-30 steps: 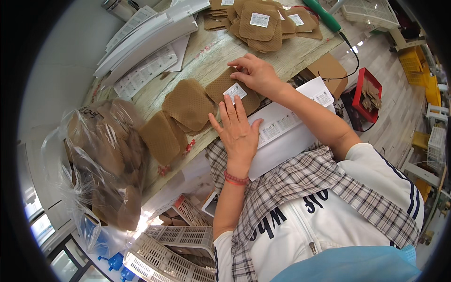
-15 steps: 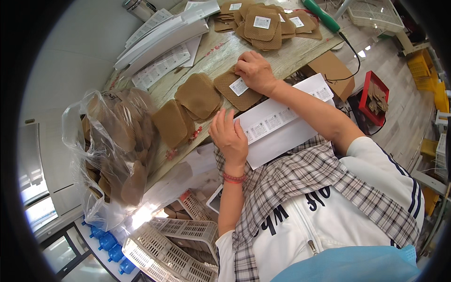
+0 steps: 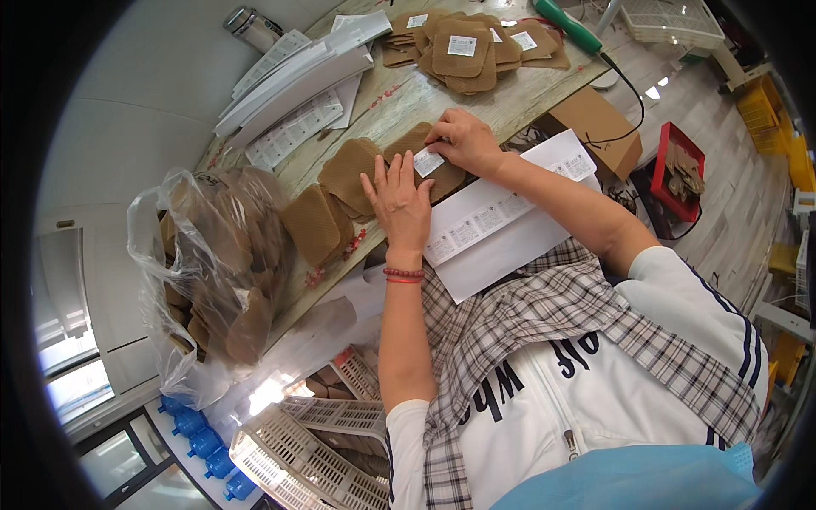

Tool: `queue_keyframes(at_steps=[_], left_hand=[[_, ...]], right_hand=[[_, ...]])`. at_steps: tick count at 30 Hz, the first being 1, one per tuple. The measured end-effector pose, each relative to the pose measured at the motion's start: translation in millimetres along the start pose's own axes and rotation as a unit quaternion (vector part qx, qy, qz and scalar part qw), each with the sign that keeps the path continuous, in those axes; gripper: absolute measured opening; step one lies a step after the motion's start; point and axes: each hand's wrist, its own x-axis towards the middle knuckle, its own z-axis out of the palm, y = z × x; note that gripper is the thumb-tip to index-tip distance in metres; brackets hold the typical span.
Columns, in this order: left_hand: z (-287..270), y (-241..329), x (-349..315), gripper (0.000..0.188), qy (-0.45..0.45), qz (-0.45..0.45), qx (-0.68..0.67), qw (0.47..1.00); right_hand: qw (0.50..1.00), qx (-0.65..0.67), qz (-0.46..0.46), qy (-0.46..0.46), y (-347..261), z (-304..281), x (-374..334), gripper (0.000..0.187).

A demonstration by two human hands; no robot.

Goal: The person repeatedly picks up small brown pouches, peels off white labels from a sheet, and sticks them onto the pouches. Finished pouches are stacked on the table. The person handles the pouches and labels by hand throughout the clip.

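Note:
A brown textured pad (image 3: 411, 138), square with rounded corners, lies on the table with a small white printed label (image 3: 427, 162) on it. My right hand (image 3: 466, 144) is closed, its thumb and fingertips pinched at the label's upper right edge. Fingers out and slightly apart, my left hand (image 3: 399, 204) lies by the pad's left side, its fingertips near the label. Left of it are more brown pads, one overlapping stack (image 3: 350, 174) and another stack (image 3: 316, 223). A white sheet of labels (image 3: 510, 217) rests at the table's near edge, in front of me, partly under my right forearm.
Labelled brown pads (image 3: 459, 66) are heaped at the back, near a green-handled tool (image 3: 568, 25) with a black cord. Label sheets (image 3: 297, 85) pile up far left, beside a metal flask (image 3: 252, 27). A clear plastic bag (image 3: 221, 255) of pads stands left; white crates (image 3: 297, 459) sit below.
My left hand has moved up and left from the near edge to beside the labelled pad. My right hand has come down from the pad's far edge to the label.

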Motion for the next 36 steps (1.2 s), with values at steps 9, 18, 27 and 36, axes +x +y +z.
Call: queue_keyframes(at_steps=[9,18,27,36], left_hand=[[-2.5,-0.6,4.2,0.054,-0.047,-0.032,0.008,0.998],[-2.6,-3.6,4.8,0.055,-0.050,-0.035,0.009,0.998],[3.3,-8.1,6.0,0.058,-0.058,-0.038,-0.015,0.998],[-4.7,-7.4,14.3,0.063,-0.087,-0.037,-0.006,0.995]], right_hand=[[0.998,-0.005,0.047,-0.037,-4.4,2.0,3.3,0.009],[0.990,-0.048,-0.130,0.034,-16.1,-8.2,-9.8,0.010],[1.000,0.007,0.012,0.024,-6.5,-1.5,-6.0,0.012],[0.998,0.003,0.070,-0.001,-14.5,4.6,-3.3,0.009]])
